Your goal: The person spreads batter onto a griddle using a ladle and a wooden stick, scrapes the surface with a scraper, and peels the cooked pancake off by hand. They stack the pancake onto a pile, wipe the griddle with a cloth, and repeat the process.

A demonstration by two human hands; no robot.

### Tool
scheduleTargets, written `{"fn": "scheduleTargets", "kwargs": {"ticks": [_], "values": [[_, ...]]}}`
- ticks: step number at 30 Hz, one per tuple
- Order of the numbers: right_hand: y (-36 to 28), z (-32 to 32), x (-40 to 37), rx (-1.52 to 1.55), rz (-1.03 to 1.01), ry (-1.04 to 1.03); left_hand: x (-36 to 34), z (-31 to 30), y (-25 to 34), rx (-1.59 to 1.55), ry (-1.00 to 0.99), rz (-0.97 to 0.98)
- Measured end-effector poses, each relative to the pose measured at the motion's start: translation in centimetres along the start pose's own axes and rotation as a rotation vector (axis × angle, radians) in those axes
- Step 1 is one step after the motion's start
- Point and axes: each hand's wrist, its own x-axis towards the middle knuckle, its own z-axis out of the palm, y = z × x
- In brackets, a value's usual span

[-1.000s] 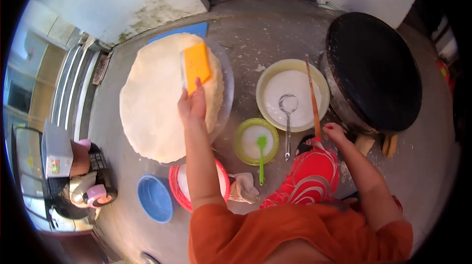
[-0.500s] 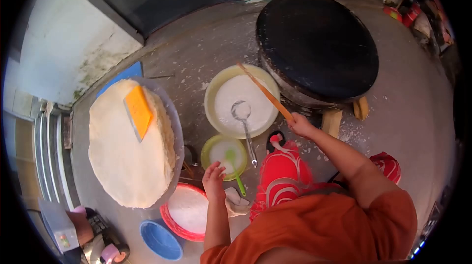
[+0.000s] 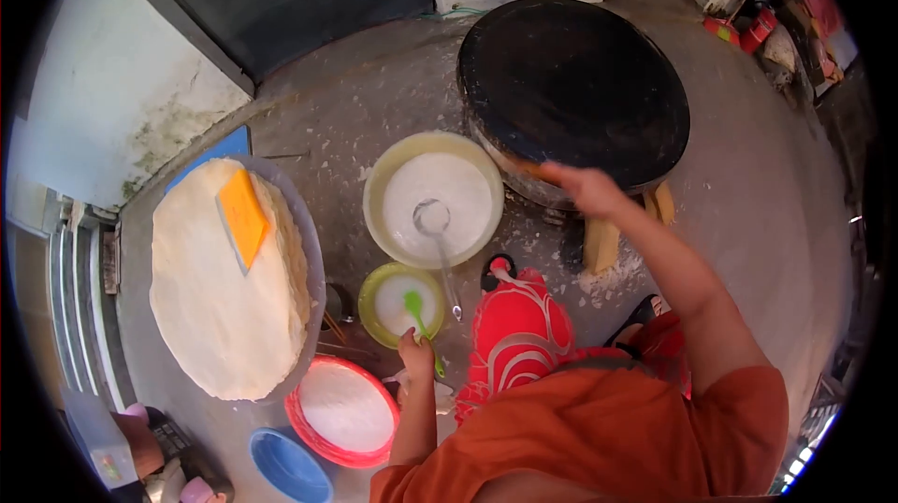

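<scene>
My left hand (image 3: pixel 417 350) is closed around the handle of a green spatula (image 3: pixel 412 305), whose head rests in a small green bowl (image 3: pixel 374 280) of white liquid. My right hand (image 3: pixel 586 188) grips a thin wooden stick (image 3: pixel 529 169) at the near edge of a large round black griddle (image 3: pixel 572 82). The stick is blurred and mostly hidden by the hand. Between the hands stands a pale yellow bowl (image 3: pixel 376 187) of white batter with a metal ladle (image 3: pixel 436 222) lying in it.
A tall stack of thin round flatbreads (image 3: pixel 220 306) sits on a tray at left, with an orange scraper (image 3: pixel 243 216) lying on top. A red bowl (image 3: pixel 309 442) of white stuff and a blue bowl (image 3: pixel 281 467) are near me. Wooden blocks (image 3: pixel 600 246) prop up the griddle.
My left hand left the orange scraper on the stack, came back and took the green spatula. My right hand lifted the stick off the batter bowl toward the griddle.
</scene>
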Motion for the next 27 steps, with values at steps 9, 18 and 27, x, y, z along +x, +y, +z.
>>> {"fn": "scheduleTargets", "kwargs": {"ticks": [9,18,27], "values": [[-14.2,1.7,0.8,-0.22,-0.18,-0.425,0.6,3.6,-0.8,0.431,-0.106,-0.259],[-16.9,9.4,3.7,-0.508,-0.196,-0.735,0.2,5.6,-9.4,0.051,0.13,0.102],[-14.8,11.4,3.9,-0.277,0.045,-0.762,0.1,4.9,-5.3,0.086,0.294,-0.097]]}}
